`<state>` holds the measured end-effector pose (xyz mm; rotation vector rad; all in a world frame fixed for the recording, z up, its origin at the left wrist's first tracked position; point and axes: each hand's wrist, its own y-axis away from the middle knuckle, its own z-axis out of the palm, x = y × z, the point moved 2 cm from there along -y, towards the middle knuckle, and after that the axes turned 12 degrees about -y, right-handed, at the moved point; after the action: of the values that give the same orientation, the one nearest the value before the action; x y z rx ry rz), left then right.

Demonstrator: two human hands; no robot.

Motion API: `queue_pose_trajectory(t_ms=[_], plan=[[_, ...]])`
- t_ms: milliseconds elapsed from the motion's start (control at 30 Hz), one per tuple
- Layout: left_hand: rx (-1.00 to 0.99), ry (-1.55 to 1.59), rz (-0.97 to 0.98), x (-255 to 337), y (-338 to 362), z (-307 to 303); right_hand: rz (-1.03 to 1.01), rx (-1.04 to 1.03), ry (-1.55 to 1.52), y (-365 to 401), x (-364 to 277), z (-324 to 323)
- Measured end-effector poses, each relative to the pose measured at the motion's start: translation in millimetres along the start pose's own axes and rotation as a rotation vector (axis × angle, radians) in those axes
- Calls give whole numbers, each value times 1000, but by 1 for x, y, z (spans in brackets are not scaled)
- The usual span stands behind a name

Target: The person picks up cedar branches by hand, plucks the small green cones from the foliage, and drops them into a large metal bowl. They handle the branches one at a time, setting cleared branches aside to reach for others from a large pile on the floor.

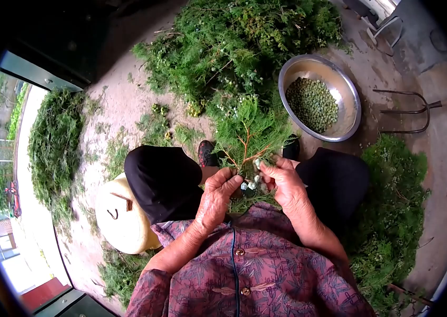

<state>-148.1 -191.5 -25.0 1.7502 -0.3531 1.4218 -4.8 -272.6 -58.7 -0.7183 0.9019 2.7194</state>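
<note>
In front of my lap is a leafy evergreen branch (246, 138) with orange-brown stems, its tips pointing away from me. My left hand (218, 194) is closed, with thumb and fingers pinching the lower end of this branch. At its right side, my right hand (286, 185) is closed too, its fingertips at the pale green cones (252, 183) among the twigs. Part of what the right fingers grip is hidden behind them. A steel basin (348, 108) beyond the right hand holds many small green cones (312, 104).
A large heap of cut branches (223, 47) lies ahead, with further piles at left (54, 142) and right (392, 211). A metal fork (426, 111) rests on the concrete floor right of the basin. A round cream-coloured object (123, 224) stands by my left knee (163, 179).
</note>
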Motion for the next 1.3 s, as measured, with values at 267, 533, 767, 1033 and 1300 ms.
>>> queue_pose_trajectory(t_ms=[267, 533, 767, 1033, 1300], plan=[[56, -27, 40, -9, 0, -7, -73, -94, -103, 5, -14, -5], [78, 81, 35, -12, -1, -4, -299, -226, 952, 12, -17, 2], [102, 97, 8, -16, -3, -4, -734, -200, 1185, 19, 6, 16], [64, 141, -149, -18, -3, -7, -727, -263, 1315, 19, 15, 14], [-30, 310, -184, -19, 0, -4, -325, -269, 903, 23, 6, 8]])
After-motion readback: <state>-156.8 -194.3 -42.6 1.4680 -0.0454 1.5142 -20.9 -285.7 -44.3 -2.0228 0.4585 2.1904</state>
